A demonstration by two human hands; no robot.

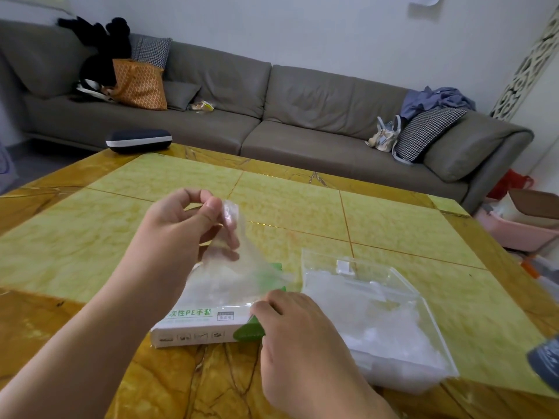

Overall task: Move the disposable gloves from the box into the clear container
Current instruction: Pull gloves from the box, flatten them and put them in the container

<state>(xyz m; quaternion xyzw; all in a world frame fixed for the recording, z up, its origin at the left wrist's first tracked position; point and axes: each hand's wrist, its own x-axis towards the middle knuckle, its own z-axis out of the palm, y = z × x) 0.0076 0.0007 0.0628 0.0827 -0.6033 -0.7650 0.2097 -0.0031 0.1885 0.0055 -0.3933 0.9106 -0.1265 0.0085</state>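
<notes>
Left hand (184,225), raised over the counter (121,237): grip pinched on a clear disposable glove (242,267), edges blurred, trailing down to the box (196,328). Right hand (302,334): fingers curled on the box's green corner, fingertips hidden. Clear container (417,300) just beside: pale gloves inside, outlines indistinct.

A living room with a sofa behind a stone-topped table

A long grey-brown leather sofa (272,110) ran along a plain white wall (302,28) from nine to two o'clock, bearing an orange patterned tote bag (139,84), houndstooth checked cushions (423,133) and crumpled blue clothing (435,99). Nearer stood a glossy yellow-green marble table (302,204) with amber veined borders; a white carved lattice screen (526,68) rose at two o'clock.
</notes>
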